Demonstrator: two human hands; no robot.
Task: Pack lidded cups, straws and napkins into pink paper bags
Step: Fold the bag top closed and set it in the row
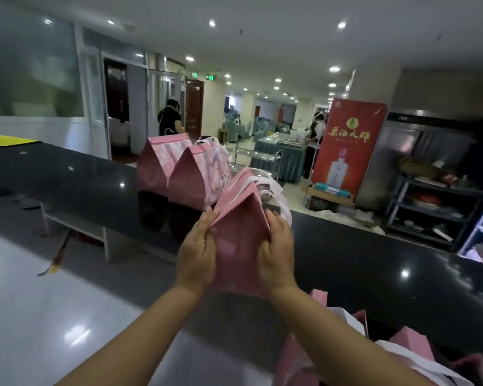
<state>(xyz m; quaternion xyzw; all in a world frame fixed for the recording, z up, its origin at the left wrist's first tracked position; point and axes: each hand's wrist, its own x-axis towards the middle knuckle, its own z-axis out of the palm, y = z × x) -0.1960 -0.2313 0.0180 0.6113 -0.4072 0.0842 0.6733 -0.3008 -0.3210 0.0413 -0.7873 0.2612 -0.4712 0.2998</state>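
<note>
Person stands at the dark counter (67, 174), both arms out. Left hand (197, 250) and right hand (276, 252) flank one pink paper bag (240, 232) held above the counter's near part. Fingers of each hand are pressed flat along a side panel, thumbs toward the front; the hands clasp the bag between them rather than pinch it. The bag is half collapsed, its top creased to a ridge, white handles (279, 196) trailing off to the right.

Risks, as a judgement: the side gussets are folded inward, so squeezing harder would close the bag instead of opening it. The loose handles could snag on the two bags just beyond. Set down unopened, the bag would likely tip, since its base does not look spread.

Count:
- Bag in hand: one.
- Standing bags (179, 174) on the counter, far side of the hands, tops folded shut: two, touching each other.
- More pink bags (407, 346) at near right, overlapping; I make out at least three, exact number unclear.
- Lidded cups, straws, napkins: none visible.
- People in the far room: two, partly hidden.
- Red banner (349, 146) at right: one.
</note>
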